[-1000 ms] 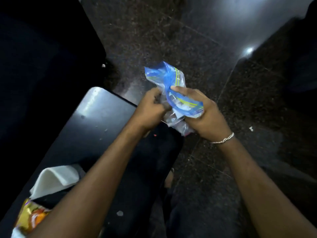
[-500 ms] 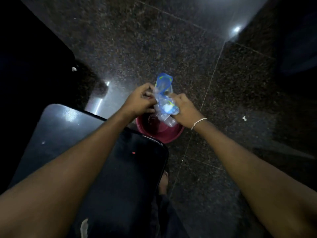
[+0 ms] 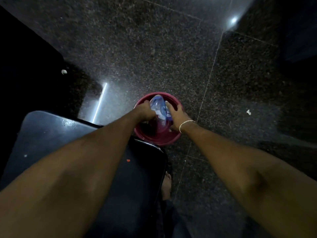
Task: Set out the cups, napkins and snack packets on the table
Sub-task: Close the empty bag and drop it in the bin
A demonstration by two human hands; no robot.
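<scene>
Stone floor [image 3: 154, 48], dark, speckled, polished; thin pale seams between large tiles. Dim room, black at the left and right edges. One bright round glare [image 3: 233, 20] on the floor at upper right, one long narrow streak of reflected light [image 3: 100, 102] just beyond the table. Two small white scraps on the floor, well apart: one [image 3: 64, 71] at left near the dark edge, one [image 3: 248, 112] at right.

Black table [image 3: 51, 131] with glossy top and rounded corners at lower left, under the left forearm; tiny orange speck [image 3: 128, 160] on it. Bare foot [image 3: 167, 184] on the floor beside the table's right edge.

Round dark-red bucket [image 3: 154, 140] on the floor, just past the table's far corner.

Plastic packet [image 3: 159, 107]: crumpled film, blue with clear patches, something white showing through low down. Pokes up inside the bucket's mouth, between both hands, top about level with the far rim.

Left hand [image 3: 145, 111]: reaches into the bucket, fingers curled onto the packet's left side, grasping it. Right hand [image 3: 175, 115]: lies against the packet's right side, thumb along the film, fingers spread toward the rim; cannot tell whether gripping or only touching. Thin silver bracelet [image 3: 186, 122] at the right wrist.
</scene>
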